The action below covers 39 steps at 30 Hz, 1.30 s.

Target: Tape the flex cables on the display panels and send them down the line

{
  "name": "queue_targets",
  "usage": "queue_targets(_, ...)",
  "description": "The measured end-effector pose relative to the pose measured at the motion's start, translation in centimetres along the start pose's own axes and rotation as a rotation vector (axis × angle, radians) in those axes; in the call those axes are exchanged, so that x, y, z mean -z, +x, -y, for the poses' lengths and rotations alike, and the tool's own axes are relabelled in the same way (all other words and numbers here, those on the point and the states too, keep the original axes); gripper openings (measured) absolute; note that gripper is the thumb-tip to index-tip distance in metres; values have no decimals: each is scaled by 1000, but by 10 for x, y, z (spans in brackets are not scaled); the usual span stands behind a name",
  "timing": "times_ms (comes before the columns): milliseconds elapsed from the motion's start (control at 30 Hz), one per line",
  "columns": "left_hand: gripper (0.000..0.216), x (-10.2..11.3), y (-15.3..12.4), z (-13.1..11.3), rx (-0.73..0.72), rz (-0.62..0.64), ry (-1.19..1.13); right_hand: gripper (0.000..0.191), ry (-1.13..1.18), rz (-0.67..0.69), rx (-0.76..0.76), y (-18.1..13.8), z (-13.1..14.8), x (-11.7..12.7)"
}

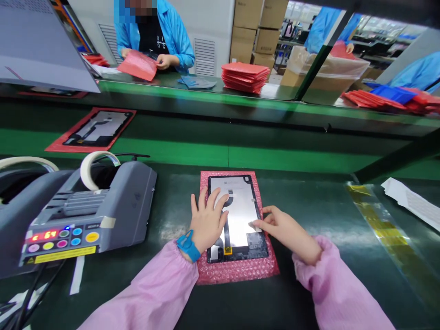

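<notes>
A tablet screen panel (pixel 240 215) lies with its silvery back up, showing a dark ribbon cable and black edges. Beneath it is a red bubble-wrap bag (pixel 237 273), flat on the dark green bench. My left hand (pixel 208 220), in a blue wrist strap, rests with fingers spread across the panel's left side. At the panel's right edge is my right hand (pixel 280 224), its fingers curled; the thumb lies on the back and the other fingers are at the edge. A small pale patch shows by that thumb, too small to name.
A grey tape dispenser (pixel 137 206) with a tape roll (pixel 90 172) stands left. Another panel (pixel 103 127) lies on red wrap at the back left. Amber tape (pixel 381 224) and white paper (pixel 412 201) are right. Across the shelf, a person (pixel 154 41) handles a red bag (pixel 139 65).
</notes>
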<state>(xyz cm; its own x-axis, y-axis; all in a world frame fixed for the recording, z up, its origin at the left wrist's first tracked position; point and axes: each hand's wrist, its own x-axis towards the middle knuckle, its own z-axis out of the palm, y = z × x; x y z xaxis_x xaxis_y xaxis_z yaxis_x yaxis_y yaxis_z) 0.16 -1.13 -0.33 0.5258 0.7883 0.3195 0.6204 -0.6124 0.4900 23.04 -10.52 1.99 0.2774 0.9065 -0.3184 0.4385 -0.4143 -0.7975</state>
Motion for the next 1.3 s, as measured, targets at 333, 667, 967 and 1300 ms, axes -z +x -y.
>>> queue_targets(333,37,2,20,30,107,-283,-235,45,302,-258,328,84,9,-23)
queue_targets(667,27,0,14,38,135,-339,-288,50,54,-641,346,219,76,-10)
queue_targets(967,30,4,12,47,87,-199,-194,37,-357,-498,347,209,67,-17)
queue_targets(1300,46,13,14,36,-111,69,135,37,-506,-426,476,184,68,-39)
